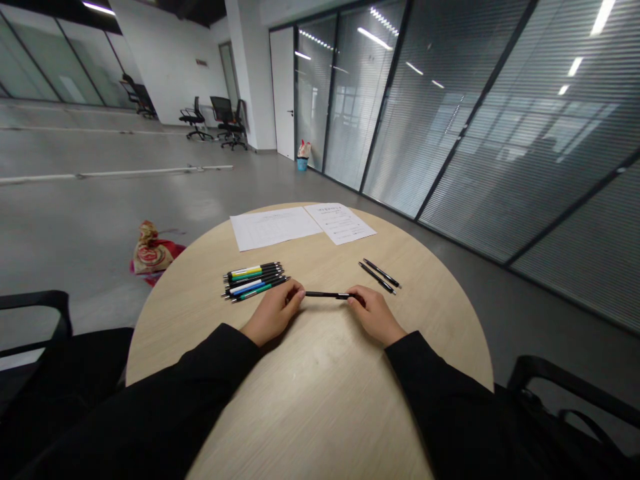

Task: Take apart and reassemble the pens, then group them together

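Left hand (276, 309) and right hand (376, 313) hold a pen (326, 295) — printed sheets (277, 227) illegible.

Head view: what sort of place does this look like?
Probably an office: wheeled black chairs stand across the room, tall glass partitions line one side, and printed sheets lie on the round table.

Black pen (326, 295) crosswise between fingers (297, 293)

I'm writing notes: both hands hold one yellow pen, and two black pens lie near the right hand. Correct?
Yellow is wrong: the head view shows the left hand and right hand holding one black pen. The rest stands.
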Motion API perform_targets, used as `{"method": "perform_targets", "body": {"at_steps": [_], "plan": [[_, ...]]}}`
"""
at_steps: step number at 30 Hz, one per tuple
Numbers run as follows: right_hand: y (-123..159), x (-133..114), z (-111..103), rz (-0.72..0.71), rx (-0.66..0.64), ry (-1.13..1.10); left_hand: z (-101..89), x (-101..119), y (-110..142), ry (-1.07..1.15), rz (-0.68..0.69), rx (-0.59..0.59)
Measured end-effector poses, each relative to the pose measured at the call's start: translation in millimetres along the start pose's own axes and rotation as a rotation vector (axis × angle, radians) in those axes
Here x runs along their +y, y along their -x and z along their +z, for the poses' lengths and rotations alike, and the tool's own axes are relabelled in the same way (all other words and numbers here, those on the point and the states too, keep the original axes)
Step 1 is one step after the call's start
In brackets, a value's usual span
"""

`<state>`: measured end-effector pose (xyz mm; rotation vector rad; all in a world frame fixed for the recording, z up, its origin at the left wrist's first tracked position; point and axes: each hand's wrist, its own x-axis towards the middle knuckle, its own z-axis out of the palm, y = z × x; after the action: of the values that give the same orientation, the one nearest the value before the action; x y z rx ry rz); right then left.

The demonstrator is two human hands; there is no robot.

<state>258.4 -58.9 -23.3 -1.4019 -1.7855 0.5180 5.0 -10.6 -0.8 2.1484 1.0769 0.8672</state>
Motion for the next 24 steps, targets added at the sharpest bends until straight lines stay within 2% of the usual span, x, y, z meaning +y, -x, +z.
{"method": "perform_targets", "body": {"at_steps": [7,13,24], "plan": [[0.4,-1.1,-0.3,0.006,-0.008,-0.011,-1.1,0.4,0.2,-0.011,-0.005,-0.019],[0.3,-0.7,-0.3,0.008,-0.006,-0.006,1.4,-3.1,1.3,0.041,-0.032,0.046],[0.2,-0.3,-0.7,-0.004,0.005,-0.006,0.4,-2.6,0.2,0.003,-0.004,0.03]]}}
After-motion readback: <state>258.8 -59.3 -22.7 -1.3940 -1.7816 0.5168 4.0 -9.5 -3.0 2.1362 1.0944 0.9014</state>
